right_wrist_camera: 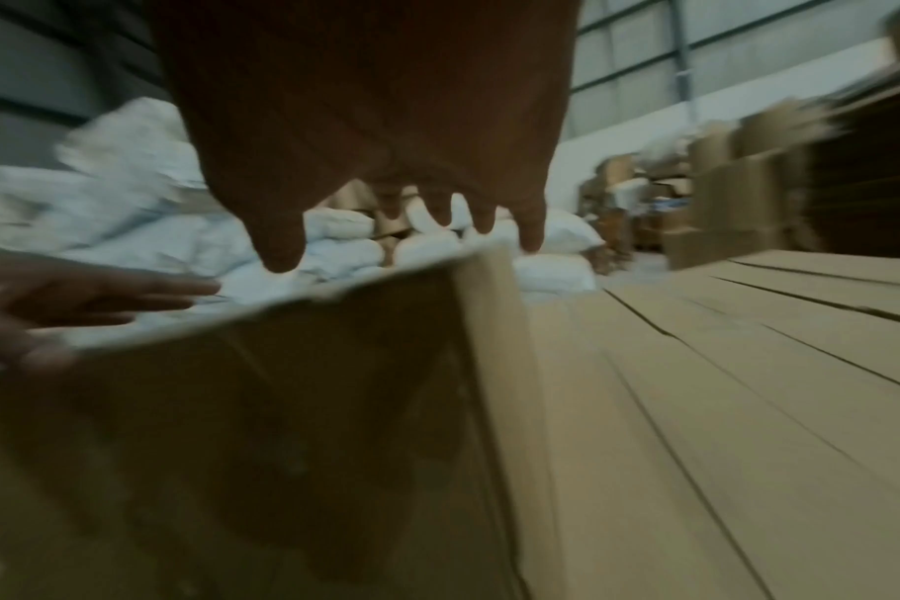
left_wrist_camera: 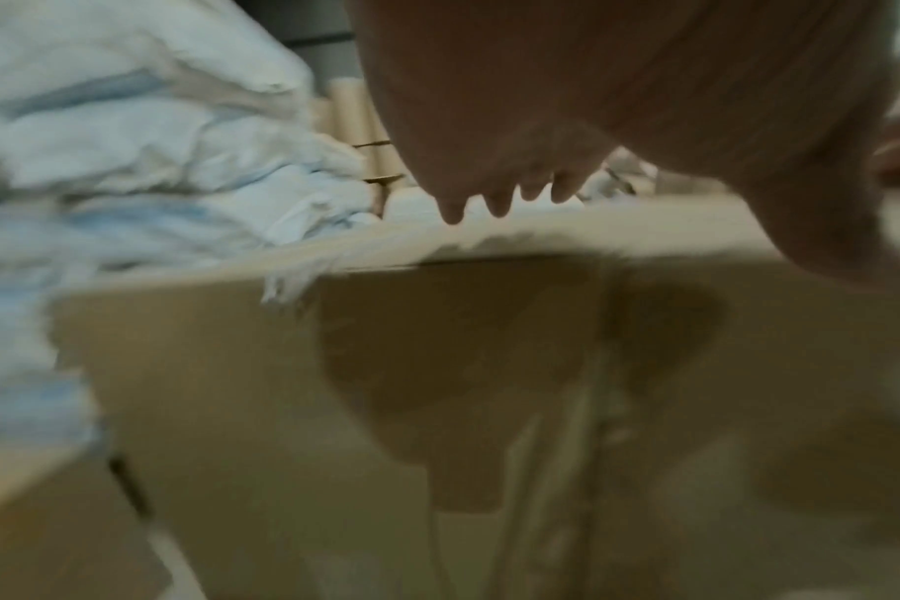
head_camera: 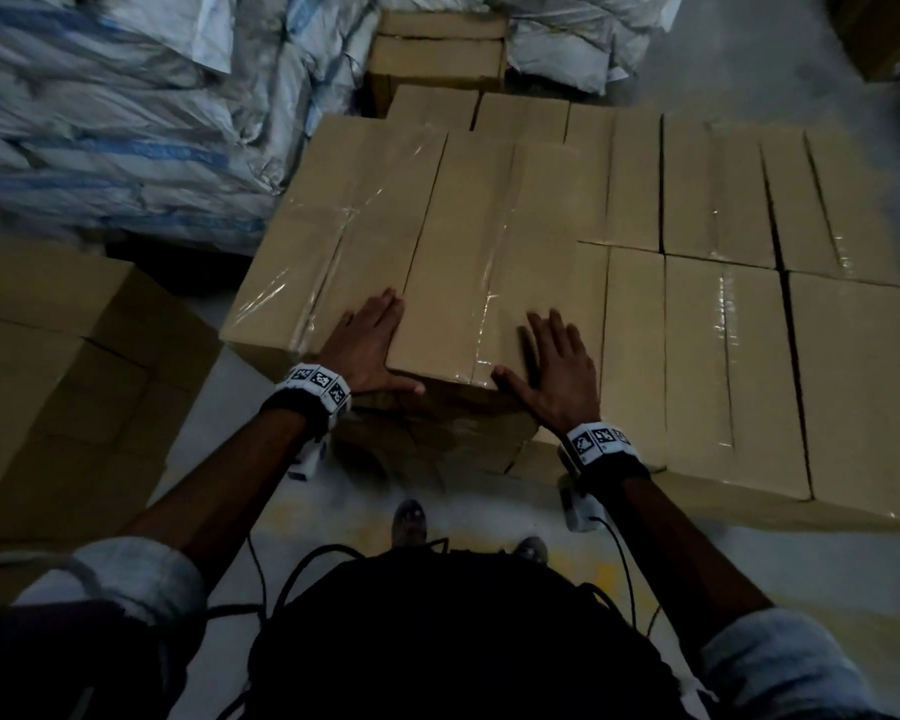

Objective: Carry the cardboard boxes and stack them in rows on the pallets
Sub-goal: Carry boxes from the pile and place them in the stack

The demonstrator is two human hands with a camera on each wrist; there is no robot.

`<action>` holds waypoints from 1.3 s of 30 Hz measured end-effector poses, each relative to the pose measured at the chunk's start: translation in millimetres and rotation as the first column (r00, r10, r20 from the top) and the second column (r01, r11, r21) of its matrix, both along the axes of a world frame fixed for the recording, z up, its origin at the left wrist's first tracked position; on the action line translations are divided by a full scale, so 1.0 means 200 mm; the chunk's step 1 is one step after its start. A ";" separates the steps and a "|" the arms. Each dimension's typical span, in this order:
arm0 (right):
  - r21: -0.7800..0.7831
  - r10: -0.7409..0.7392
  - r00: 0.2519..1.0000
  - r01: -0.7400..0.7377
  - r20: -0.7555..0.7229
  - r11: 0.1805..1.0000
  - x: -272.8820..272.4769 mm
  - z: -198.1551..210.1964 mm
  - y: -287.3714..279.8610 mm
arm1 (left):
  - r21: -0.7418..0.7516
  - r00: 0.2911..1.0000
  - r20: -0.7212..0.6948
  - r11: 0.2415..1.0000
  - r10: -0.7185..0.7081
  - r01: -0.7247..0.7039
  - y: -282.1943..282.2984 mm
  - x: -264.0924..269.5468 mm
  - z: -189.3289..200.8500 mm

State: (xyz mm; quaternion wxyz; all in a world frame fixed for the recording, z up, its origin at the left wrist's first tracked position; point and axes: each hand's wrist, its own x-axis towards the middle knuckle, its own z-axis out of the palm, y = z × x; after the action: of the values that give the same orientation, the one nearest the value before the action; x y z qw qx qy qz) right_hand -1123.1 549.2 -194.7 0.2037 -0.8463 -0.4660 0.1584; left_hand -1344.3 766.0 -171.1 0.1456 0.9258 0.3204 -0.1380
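Cardboard box (head_camera: 468, 262) sits on the second tier at the left end of the stacked lower row (head_camera: 723, 356), beside another upper box (head_camera: 333, 226). Left hand (head_camera: 365, 340) and right hand (head_camera: 557, 366) lie flat on it, fingers straight, grasping nothing. Risk: its near end appears to overhang; an uneven push could skew or tip it.

No readable text

Nothing legible is showing on the cardboard boxes (head_camera: 489, 241) or the sacks (head_camera: 100, 122); the wristbands (head_camera: 317, 380) are carrying only black-and-white coded squares, no words.
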 end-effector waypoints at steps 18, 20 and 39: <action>0.334 0.527 0.845 -0.525 0.093 0.783 -1.16 0.26 0.59 | -0.232 0.752 0.551 0.932 0.361 -0.278 -0.11 -1.10 0.08; 0.335 0.565 0.822 -0.554 0.074 0.762 -1.34 0.26 0.70 | -0.269 0.690 0.575 0.898 0.440 -0.349 -0.05 -1.32 0.07; 0.078 0.856 0.492 -0.858 -0.156 0.508 -2.82 0.02 1.89 | -0.484 0.060 0.428 0.285 0.902 -0.827 0.37 -2.90 -0.27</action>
State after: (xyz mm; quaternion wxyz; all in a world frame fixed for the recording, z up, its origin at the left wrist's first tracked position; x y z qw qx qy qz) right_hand -1686.7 927.6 -191.1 0.1340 -0.4870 -0.8038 0.3142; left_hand -1924.4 839.4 -225.6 0.3476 0.5203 0.7267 0.2835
